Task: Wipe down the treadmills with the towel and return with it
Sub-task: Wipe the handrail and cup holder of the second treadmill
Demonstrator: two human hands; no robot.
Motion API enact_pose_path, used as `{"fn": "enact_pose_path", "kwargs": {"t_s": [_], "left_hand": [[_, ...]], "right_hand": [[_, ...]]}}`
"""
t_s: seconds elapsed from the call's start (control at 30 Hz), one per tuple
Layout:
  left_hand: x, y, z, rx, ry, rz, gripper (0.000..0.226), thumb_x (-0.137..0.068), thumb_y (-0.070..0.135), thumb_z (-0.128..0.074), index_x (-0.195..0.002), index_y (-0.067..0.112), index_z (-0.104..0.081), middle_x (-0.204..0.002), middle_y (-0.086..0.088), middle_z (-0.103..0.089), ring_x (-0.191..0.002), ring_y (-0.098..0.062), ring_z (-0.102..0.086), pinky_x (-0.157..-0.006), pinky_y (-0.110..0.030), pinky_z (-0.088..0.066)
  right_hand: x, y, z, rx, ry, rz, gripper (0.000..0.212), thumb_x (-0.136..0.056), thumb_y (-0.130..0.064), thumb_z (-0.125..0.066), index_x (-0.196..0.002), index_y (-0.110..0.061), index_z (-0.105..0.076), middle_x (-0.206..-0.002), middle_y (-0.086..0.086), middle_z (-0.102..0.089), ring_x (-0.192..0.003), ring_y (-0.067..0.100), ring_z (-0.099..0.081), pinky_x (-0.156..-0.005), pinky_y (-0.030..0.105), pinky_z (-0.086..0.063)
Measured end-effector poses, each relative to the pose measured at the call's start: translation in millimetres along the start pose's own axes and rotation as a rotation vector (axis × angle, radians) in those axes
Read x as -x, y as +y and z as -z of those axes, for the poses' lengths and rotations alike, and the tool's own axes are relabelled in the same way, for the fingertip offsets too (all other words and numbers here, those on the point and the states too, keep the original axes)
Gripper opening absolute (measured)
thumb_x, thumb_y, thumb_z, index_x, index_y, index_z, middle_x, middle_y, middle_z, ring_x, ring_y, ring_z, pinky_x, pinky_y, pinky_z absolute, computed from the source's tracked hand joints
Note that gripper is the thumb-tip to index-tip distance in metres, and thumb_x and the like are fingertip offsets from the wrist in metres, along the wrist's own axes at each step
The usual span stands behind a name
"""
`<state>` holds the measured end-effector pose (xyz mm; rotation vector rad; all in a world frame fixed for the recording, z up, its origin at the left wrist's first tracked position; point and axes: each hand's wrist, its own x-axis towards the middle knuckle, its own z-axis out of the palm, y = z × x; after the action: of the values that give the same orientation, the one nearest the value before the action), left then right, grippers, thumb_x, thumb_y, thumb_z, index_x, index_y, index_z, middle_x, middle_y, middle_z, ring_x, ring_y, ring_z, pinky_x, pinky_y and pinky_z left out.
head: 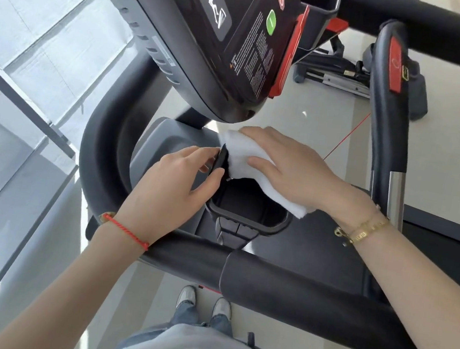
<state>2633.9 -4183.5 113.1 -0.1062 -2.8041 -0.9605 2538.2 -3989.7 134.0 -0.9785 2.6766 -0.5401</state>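
Note:
A black treadmill fills the view, its console (215,35) tilted above a black cup holder tray (245,222). My right hand (293,169) lies flat on a folded white towel (243,158), pressing it onto the far rim of the tray. My left hand (171,189) pinches a thin black flap (220,162) at the tray's left edge, between thumb and fingers. Part of the towel is hidden under my right palm.
A padded black handrail (295,288) runs across in front of my body, and a curved one (99,146) bends up on the left. Glass panels with a metal rail (22,97) stand close on the left. A second machine (340,71) sits beyond on the pale floor.

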Motion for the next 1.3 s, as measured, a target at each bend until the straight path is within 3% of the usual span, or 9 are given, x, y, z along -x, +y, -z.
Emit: {"fn": "enact_pose_path", "kwargs": {"t_s": [0.1, 0.2, 0.3, 0.53, 0.63, 0.83, 0.9, 1.03, 1.3], "left_hand": [[0, 0, 0, 0.002, 0.004, -0.007, 0.036, -0.095, 0.034, -0.055, -0.126, 0.017, -0.061, -0.102, 0.006, -0.067, -0.086, -0.004, -0.056, -0.078, -0.022, -0.048], [0, 0, 1, -0.001, -0.010, -0.004, 0.041, -0.095, 0.039, -0.051, -0.130, 0.018, -0.059, -0.105, 0.008, -0.067, -0.088, -0.002, -0.056, -0.080, -0.020, -0.048], [0, 0, 1, 0.003, -0.009, 0.005, 0.042, -0.095, 0.040, -0.051, -0.131, 0.018, -0.059, -0.106, 0.008, -0.067, -0.088, -0.003, -0.058, -0.080, -0.020, -0.047], [0, 3, 3, 0.011, -0.005, 0.001, 0.037, -0.096, 0.034, -0.054, -0.128, 0.017, -0.060, -0.106, 0.005, -0.068, -0.096, -0.011, -0.064, -0.083, -0.030, -0.052], [1, 3, 3, 0.018, -0.016, 0.003, 0.039, -0.096, 0.036, -0.052, -0.130, 0.019, -0.059, -0.106, 0.006, -0.067, -0.096, -0.009, -0.063, -0.084, -0.030, -0.052], [1, 3, 2, 0.012, -0.017, 0.002, 0.041, -0.096, 0.039, -0.050, -0.131, 0.018, -0.059, -0.107, 0.007, -0.067, -0.097, -0.008, -0.062, -0.086, -0.029, -0.052], [0, 3, 2, 0.014, -0.013, 0.004, 0.040, -0.096, 0.038, -0.050, -0.130, 0.018, -0.059, -0.105, 0.007, -0.067, -0.096, -0.008, -0.062, -0.085, -0.029, -0.052], [1, 3, 2, 0.022, -0.007, 0.000, 0.038, -0.096, 0.036, -0.052, -0.129, 0.018, -0.060, -0.103, 0.006, -0.067, -0.093, -0.009, -0.063, -0.084, -0.028, -0.052], [1, 4, 2, 0.008, -0.015, 0.004, 0.040, -0.096, 0.037, -0.050, -0.129, 0.017, -0.060, -0.103, 0.006, -0.067, -0.093, -0.007, -0.063, -0.086, -0.026, -0.051]], "right_hand": [[-10, -6, -1, 0.067, -0.011, 0.026, 0.040, -0.102, -0.038, -0.038, -0.141, -0.041, -0.032, -0.132, -0.012, -0.046, -0.108, 0.018, -0.053, -0.079, 0.038, -0.041], [14, 9, -1, -0.073, 0.017, -0.030, 0.045, -0.101, -0.038, -0.039, -0.144, -0.041, -0.027, -0.131, -0.012, -0.046, -0.112, 0.017, -0.050, -0.085, 0.037, -0.041], [33, 21, -1, -0.178, 0.025, -0.080, 0.047, -0.100, -0.041, -0.038, -0.145, -0.044, -0.024, -0.132, -0.015, -0.043, -0.111, 0.015, -0.050, -0.081, 0.027, -0.039], [-13, -3, 2, 0.013, -0.055, 0.017, 0.040, -0.102, -0.038, -0.036, -0.141, -0.043, -0.031, -0.131, -0.013, -0.048, -0.107, 0.022, -0.055, -0.083, 0.039, -0.041], [1, 3, 0, -0.018, -0.007, -0.012, 0.042, -0.102, -0.039, -0.037, -0.143, -0.042, -0.030, -0.135, -0.012, -0.046, -0.114, 0.021, -0.052, -0.089, 0.040, -0.042], [30, 16, -6, -0.145, 0.079, -0.044, 0.047, -0.102, -0.032, -0.039, -0.147, -0.036, -0.026, -0.134, -0.009, -0.042, -0.113, 0.015, -0.047, -0.083, 0.030, -0.035], [14, 9, -2, -0.067, 0.046, -0.014, 0.046, -0.102, -0.031, -0.039, -0.147, -0.033, -0.028, -0.128, -0.008, -0.045, -0.113, 0.018, -0.048, -0.083, 0.033, -0.036], [-6, -3, 1, 0.004, -0.014, 0.018, 0.041, -0.102, -0.034, -0.038, -0.142, -0.040, -0.032, -0.135, -0.012, -0.047, -0.116, 0.020, -0.051, -0.091, 0.042, -0.042], [39, 4, -17, -0.244, 0.180, -0.173, 0.043, -0.101, -0.030, -0.040, -0.143, -0.035, -0.032, -0.130, -0.005, -0.042, -0.102, 0.017, -0.048, -0.081, 0.031, -0.033]]}}
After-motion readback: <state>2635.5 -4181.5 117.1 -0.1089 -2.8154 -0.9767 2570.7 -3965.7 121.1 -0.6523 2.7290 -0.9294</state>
